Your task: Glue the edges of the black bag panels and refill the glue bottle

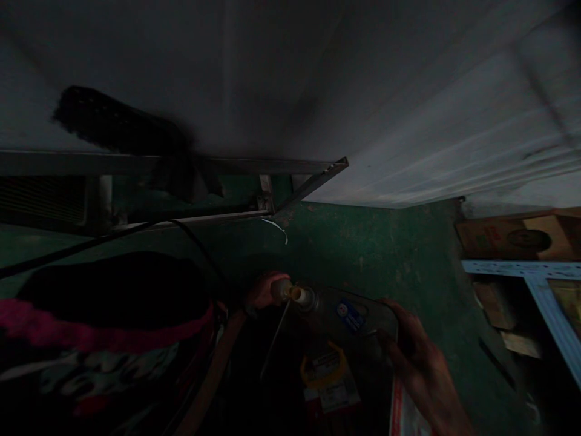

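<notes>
The scene is very dark. My right hand (pixel 415 354) grips the base end of a clear plastic jug (pixel 349 321) with a blue label, tipped on its side with its neck pointing left. My left hand (pixel 265 289) is closed around the jug's pale cap or spout (pixel 293 293). Below the jug stands another container with a yellow and red label (pixel 327 372).
A dark bag with a pink strap (pixel 104 330) fills the lower left. A metal frame (pixel 272 166) and a black brush-like object (pixel 113 124) sit above it against a grey wall. Cardboard boxes (pixel 512 236) and a light-blue frame (pixel 540 284) are at right, on a green floor (pixel 390 248).
</notes>
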`<action>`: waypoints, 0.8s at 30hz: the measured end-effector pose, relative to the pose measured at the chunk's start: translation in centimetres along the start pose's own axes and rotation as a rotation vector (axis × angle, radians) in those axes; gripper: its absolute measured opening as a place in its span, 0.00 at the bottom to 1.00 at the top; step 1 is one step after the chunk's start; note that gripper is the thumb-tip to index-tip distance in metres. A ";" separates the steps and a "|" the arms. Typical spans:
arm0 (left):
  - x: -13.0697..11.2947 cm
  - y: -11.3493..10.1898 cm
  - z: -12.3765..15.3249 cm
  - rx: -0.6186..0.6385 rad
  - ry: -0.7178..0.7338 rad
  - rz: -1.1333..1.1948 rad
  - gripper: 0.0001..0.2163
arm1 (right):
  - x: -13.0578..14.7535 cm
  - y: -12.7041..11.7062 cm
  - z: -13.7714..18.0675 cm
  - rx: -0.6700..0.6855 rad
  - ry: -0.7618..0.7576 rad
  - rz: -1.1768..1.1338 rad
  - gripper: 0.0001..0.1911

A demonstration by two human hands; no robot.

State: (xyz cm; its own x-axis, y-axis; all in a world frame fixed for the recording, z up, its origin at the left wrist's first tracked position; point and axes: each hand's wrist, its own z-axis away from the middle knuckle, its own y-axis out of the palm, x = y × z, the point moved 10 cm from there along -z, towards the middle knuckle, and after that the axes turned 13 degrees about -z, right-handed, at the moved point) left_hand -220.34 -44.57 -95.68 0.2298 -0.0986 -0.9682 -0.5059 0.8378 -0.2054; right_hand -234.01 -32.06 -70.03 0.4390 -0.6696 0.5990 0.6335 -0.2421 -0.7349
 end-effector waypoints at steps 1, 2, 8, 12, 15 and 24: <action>-0.1 -0.1 0.0 0.003 0.000 -0.009 0.27 | 0.1 0.0 0.0 0.001 -0.003 0.000 0.24; -0.2 -0.1 0.0 0.008 -0.001 -0.017 0.28 | 0.1 0.1 0.0 0.006 -0.005 0.002 0.24; 0.4 0.1 -0.1 0.014 -0.010 -0.057 0.30 | 0.2 0.2 -0.2 -0.003 -0.010 0.003 0.26; 0.7 -0.1 -0.1 0.000 -0.027 -0.068 0.31 | 0.3 0.1 -0.3 -0.023 -0.009 0.005 0.25; 0.5 -0.1 -0.1 0.002 -0.026 -0.062 0.29 | 0.4 0.3 -0.3 -0.015 -0.021 0.024 0.25; -0.1 -0.5 0.0 0.000 -0.009 -0.075 0.28 | 0.1 0.2 -0.5 -0.012 -0.035 -0.006 0.26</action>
State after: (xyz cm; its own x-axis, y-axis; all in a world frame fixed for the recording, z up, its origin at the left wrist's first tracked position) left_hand -220.14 -44.99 -95.47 0.2744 -0.1566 -0.9488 -0.4867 0.8283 -0.2775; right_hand -234.18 -32.49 -70.26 0.4576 -0.6429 0.6142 0.6285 -0.2548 -0.7349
